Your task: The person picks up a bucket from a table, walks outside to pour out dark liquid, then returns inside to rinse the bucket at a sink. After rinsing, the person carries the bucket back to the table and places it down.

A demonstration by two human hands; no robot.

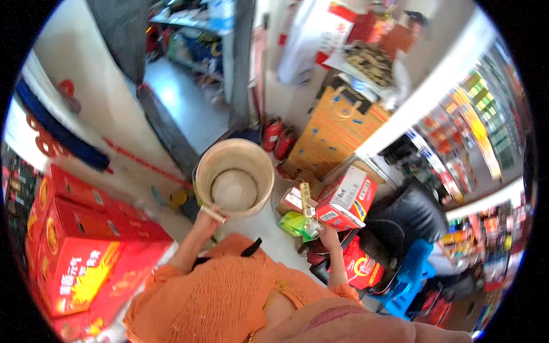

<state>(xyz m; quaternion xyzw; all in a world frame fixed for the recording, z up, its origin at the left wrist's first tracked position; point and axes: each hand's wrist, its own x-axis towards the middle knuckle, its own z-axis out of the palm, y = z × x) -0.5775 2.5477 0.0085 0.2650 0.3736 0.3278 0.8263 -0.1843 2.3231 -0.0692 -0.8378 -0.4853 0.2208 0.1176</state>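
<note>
A large off-white bucket (264, 197) hangs or stands tilted in front of me, its inside facing up and only a dark ring showing near its bottom. My left hand (207, 224) is closed round the pale grip (213, 214) of its handle, at the near left rim. Off to the right, my right hand (329, 235) is closed at the lower end of a long, narrow yellow thing (305, 197) with a pattern; its kind is unclear. Beside that hand is a bright green plastic bag (293, 224); whether the fingers also hold it, I cannot tell.
Stacked red cartons (86, 251) stand at left. On the right are a red-and-white box (346, 200), a black chair (423, 211) and a blue plastic stool (409, 280). Fire extinguishers (272, 135) and an orange cabinet (337, 128) stand beyond the bucket, near a doorway (189, 108).
</note>
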